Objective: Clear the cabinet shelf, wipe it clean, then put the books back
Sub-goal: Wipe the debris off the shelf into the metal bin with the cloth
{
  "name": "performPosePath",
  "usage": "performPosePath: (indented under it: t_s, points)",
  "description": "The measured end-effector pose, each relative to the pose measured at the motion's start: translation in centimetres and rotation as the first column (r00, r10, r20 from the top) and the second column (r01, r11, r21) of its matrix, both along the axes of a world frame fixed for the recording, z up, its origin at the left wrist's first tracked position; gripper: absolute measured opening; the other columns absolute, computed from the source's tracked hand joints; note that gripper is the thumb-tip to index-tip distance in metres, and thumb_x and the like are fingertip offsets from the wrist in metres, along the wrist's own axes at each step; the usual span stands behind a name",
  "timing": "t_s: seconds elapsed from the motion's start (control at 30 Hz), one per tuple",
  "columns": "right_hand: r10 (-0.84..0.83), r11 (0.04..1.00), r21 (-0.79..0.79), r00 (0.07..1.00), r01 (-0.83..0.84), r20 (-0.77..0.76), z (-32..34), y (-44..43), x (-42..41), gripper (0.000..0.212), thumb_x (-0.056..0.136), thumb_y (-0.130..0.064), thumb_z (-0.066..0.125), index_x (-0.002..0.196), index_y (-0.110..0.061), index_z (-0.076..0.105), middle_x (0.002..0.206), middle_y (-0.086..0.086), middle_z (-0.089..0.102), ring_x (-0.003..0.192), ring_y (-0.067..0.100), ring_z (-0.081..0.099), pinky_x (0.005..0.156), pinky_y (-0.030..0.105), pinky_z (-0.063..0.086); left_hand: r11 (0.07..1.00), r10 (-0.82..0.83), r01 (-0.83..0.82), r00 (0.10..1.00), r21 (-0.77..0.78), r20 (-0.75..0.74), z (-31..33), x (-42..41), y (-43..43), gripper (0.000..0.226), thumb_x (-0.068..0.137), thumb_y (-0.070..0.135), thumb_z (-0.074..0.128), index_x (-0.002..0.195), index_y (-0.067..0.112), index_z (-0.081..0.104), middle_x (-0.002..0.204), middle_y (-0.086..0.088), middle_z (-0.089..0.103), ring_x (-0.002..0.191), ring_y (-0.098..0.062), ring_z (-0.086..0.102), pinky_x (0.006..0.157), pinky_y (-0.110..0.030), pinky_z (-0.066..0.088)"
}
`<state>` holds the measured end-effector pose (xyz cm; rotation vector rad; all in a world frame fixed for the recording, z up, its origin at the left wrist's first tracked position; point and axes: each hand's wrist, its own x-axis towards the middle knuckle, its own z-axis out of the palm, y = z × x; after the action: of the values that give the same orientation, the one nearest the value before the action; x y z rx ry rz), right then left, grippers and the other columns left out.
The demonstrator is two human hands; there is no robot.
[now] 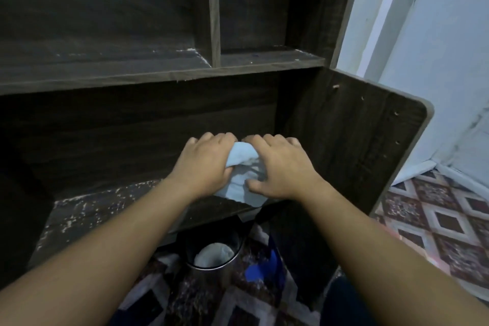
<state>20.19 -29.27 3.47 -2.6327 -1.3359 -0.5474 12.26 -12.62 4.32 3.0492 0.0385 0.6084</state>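
head view shows both hands over the lower shelf (pixel 92 209) of the dark cabinet, near its right end. the left hand (pixel 203 164) and right hand (pixel 280 167) each have their fingers curled round one bunched pale blue cloth (pixel 238 188), which touches the shelf board at its front edge. pale specks of dust lie across the shelf to the left of the hands, so the wiping step looks partly done at most. to do it well, the person would likely spread the cloth flatter under one palm, press evenly, and draw the grit from the back corner toward the front edge rather than scatter it sideways. books are not in view.

below the shelf edge stands a round pail (pixel 230 259) on the patterned floor. something pale grey-white sits inside it; whether it is cloth or liquid cannot be told. a blue item (pixel 258 271) lies just beside the pail.
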Motion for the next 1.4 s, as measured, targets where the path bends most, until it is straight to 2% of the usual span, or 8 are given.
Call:
performPosePath:
  t_s: [0.4, 0.57, 0.7, 0.9, 1.03, 1.2, 1.3, 1.4]
  points:
    - [0.011, 0.998, -0.052, 0.99, -0.019, -0.14, -11.2, 2.5, 2.7, 0.044, 0.068, -0.017, 0.076, 0.107, -0.014, 0.055, 0.091, 0.007, 0.06, 0.081, 0.033, 0.06, 0.064, 0.034, 0.039, 0.967, -0.018, -0.049, 0.966, -0.249, -0.26, -10.3, 1.6, 2.3, 0.028, 0.083, 0.032, 0.059, 0.107, 0.02, 0.053, 0.11, -0.005, 0.056, 0.105, -0.028, 0.05, 0.09, -0.04, 0.042]
    - [-0.01, 0.995, -0.095, 0.917, -0.031, -0.399, -12.3, 4.4, 3.2, 0.031, 0.088, -0.024, 0.056, 0.115, -0.018, 0.042, 0.103, 0.011, 0.063, 0.092, 0.038, 0.06, 0.064, 0.034, 0.035, 0.873, -0.011, -0.069, 0.987, -0.483, -0.162, -14.0, 1.3, 3.4, 0.041, 0.084, 0.022, 0.061, 0.123, 0.022, 0.049, 0.118, -0.001, 0.06, 0.109, -0.024, 0.054, 0.089, -0.037, 0.044]
    - [0.014, 0.995, -0.087, 0.958, -0.04, -0.286, -12.9, 6.4, 4.2, 0.031, 0.086, -0.027, 0.059, 0.112, -0.02, 0.044, 0.103, 0.007, 0.06, 0.093, 0.034, 0.059, 0.062, 0.035, 0.037, 0.868, 0.105, -0.109, 0.994, -0.485, -0.035, -16.1, 1.0, 3.9, 0.043, 0.088, 0.026, 0.057, 0.128, 0.026, 0.042, 0.123, 0.002, 0.056, 0.111, -0.021, 0.052, 0.089, -0.036, 0.042]
    - [0.029, 0.986, 0.166, 0.999, -0.034, 0.034, -14.9, 8.5, 6.9, 0.037, 0.067, -0.02, 0.078, 0.1, -0.015, 0.062, 0.09, 0.005, 0.059, 0.081, 0.03, 0.056, 0.07, 0.037, 0.044, 0.968, 0.222, -0.189, 0.951, -0.166, 0.214, -16.6, 3.9, 5.5, 0.03, 0.075, 0.023, 0.056, 0.104, 0.022, 0.049, 0.099, -0.003, 0.056, 0.09, -0.025, 0.047, 0.073, -0.039, 0.038]
    - [0.02, 0.995, -0.09, 0.994, -0.03, -0.11, -16.7, 9.0, 7.5, 0.046, 0.078, -0.025, 0.067, 0.123, -0.019, 0.055, 0.12, 0.008, 0.051, 0.108, 0.031, 0.044, 0.088, 0.041, 0.035, 0.957, 0.233, -0.224, 0.972, -0.185, 0.025, -18.7, 4.2, 6.0, 0.035, 0.078, 0.022, 0.065, 0.112, 0.024, 0.055, 0.107, 0.001, 0.059, 0.1, -0.026, 0.05, 0.081, -0.039, 0.034]
    - [-0.144, 0.96, -0.28, 0.881, 0.014, -0.45, -18.0, 8.2, 6.9, 0.076, 0.086, -0.024, 0.049, 0.153, -0.028, 0.012, 0.132, 0.007, 0.03, 0.122, 0.029, 0.026, 0.103, 0.042, 0.022, 0.888, 0.199, -0.249, 0.966, -0.385, -0.165, -21.2, 3.6, 6.4, 0.044, 0.096, 0.046, 0.046, 0.134, 0.026, 0.038, 0.127, 0.005, 0.058, 0.121, -0.021, 0.048, 0.094, -0.038, 0.026]
    - [-0.069, 0.989, -0.144, 0.92, 0.014, -0.385, -18.0, 8.1, 6.8, 0.071, 0.087, -0.025, 0.047, 0.151, -0.027, 0.016, 0.133, 0.006, 0.034, 0.124, 0.028, 0.031, 0.106, 0.044, 0.021, 0.796, 0.239, -0.27, 0.962, -0.542, -0.13, -21.5, 4.0, 6.8, 0.033, 0.1, 0.042, 0.035, 0.13, 0.027, 0.036, 0.123, 0.001, 0.06, 0.119, -0.024, 0.051, 0.097, -0.041, 0.025]
    - [0.023, 0.982, -0.175, 0.964, -0.071, -0.265, -18.6, 8.1, 6.8, 0.06, 0.089, -0.023, 0.048, 0.146, -0.031, 0.031, 0.154, 0.008, 0.023, 0.14, 0.032, 0.018, 0.116, 0.047, 0.006, 0.816, 0.396, -0.433, 0.902, -0.384, -0.174, -21.8, 4.4, 6.9, 0.029, 0.099, 0.04, 0.039, 0.122, 0.025, 0.047, 0.119, -0.003, 0.059, 0.114, -0.027, 0.045, 0.09, -0.042, 0.027]
